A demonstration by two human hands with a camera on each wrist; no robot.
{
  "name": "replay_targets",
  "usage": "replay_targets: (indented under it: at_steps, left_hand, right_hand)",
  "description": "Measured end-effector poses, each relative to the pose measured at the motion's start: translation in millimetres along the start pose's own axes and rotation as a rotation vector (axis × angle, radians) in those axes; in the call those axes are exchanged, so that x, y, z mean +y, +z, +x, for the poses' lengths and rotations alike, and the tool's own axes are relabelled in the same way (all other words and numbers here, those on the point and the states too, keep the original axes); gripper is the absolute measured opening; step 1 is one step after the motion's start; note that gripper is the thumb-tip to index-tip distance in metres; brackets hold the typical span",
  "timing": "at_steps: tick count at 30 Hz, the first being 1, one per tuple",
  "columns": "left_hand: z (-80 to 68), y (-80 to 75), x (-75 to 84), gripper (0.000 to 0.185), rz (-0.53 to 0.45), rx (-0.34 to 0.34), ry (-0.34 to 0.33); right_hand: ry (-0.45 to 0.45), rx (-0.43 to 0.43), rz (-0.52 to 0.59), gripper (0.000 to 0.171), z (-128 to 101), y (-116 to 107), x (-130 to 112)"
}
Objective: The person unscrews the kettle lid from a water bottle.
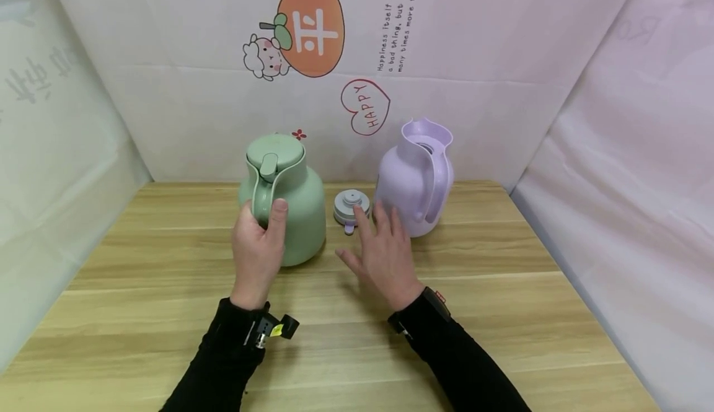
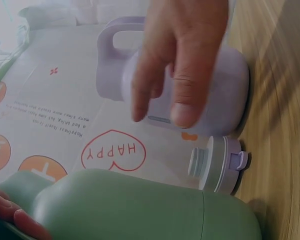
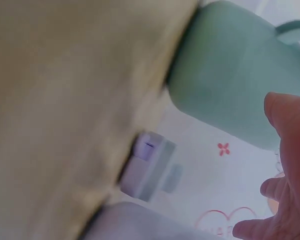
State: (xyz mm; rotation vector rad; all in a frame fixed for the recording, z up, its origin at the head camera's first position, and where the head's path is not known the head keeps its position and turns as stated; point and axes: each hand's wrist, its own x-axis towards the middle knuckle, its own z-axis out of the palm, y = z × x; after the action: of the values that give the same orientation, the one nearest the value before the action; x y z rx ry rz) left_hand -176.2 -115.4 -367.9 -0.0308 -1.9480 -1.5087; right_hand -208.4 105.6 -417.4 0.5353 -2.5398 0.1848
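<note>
A mint-green jug with its lid on stands on the wooden table. My left hand grips its handle, thumb up the side; its fingertips show against the green jug. A lilac jug stands to the right with its top uncovered. Its grey-and-lilac stopper lies on the table between the two jugs. My right hand hovers with fingers spread, just in front of the stopper and beside the lilac jug, holding nothing. The right wrist view shows the stopper and green jug.
White sheets printed with a cartoon and a red "HAPPY" heart wall in the table at the back and both sides. Bare wood stretches in front of the hands to the near edge.
</note>
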Motion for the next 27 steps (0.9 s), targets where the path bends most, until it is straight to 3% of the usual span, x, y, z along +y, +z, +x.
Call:
replay_targets:
  at_steps: [6, 15, 22, 27]
  left_hand:
    - [2.0, -1.1, -0.5, 0.055, 0.019, 0.003, 0.010]
    - [1.7, -3.8, 0.6, 0.053, 0.016, 0.017, 0.024]
    - [1.6, -4.3, 1.3, 0.056, 0.032, 0.023, 0.044]
    - [0.1, -3.0, 1.2, 0.056, 0.039, 0.007, 0.042]
  right_hand:
    - [-0.024, 0.073, 0.019, 0.086, 23.7, -16.1, 0.3]
    - [-0.009, 0.029, 0.045, 0.084, 52.3, -36.6, -7.4]
    - [0.037, -0.079, 0.090, 0.086, 68.1, -41.8, -18.6]
    - [0.080, -0.199, 0.214, 0.084, 72.7, -32.9, -31.4]
